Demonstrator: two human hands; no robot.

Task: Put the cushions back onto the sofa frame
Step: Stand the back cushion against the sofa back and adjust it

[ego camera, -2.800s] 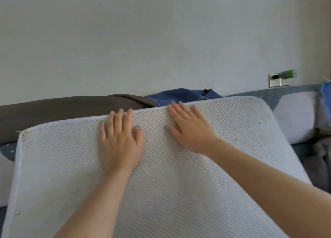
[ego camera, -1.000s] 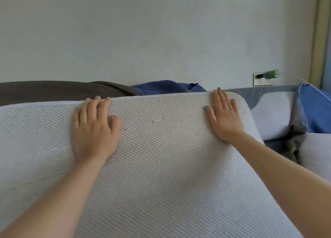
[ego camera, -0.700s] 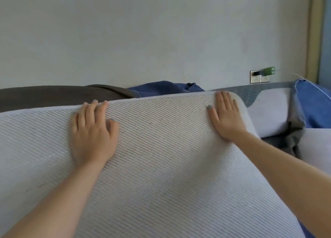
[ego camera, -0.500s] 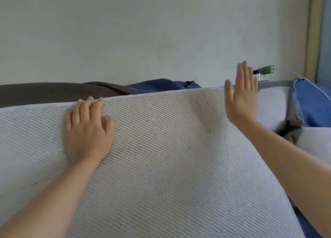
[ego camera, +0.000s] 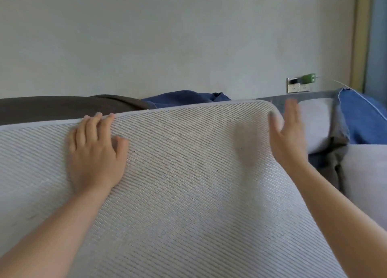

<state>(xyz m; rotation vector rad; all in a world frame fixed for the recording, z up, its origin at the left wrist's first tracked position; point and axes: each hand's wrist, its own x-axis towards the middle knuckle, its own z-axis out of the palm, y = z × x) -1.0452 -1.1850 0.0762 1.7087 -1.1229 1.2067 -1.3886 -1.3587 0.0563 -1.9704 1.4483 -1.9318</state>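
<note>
A large pale grey cushion (ego camera: 188, 183) with fine diagonal ribbing fills the lower view, its top edge tilted away from me. My left hand (ego camera: 96, 152) lies flat on it near the top edge, fingers spread, pressing. My right hand (ego camera: 287, 139) is blurred and hovers open beside the cushion's top right corner, apart from the fabric. The sofa frame's grey back rail (ego camera: 310, 95) shows behind on the right. Another pale cushion (ego camera: 318, 127) leans against that rail.
A dark brown cloth (ego camera: 62, 108) and a blue cloth (ego camera: 184, 98) lie behind the cushion's top edge. A blue cushion (ego camera: 364, 120) and a pale seat cushion (ego camera: 368, 177) sit at right. A wall socket with a green plug (ego camera: 301, 84) is above the rail.
My right hand slid from the middle to the cushion's top right corner, then lifted off it. The left hand shifted left and stays pressed flat. The view panned right.
</note>
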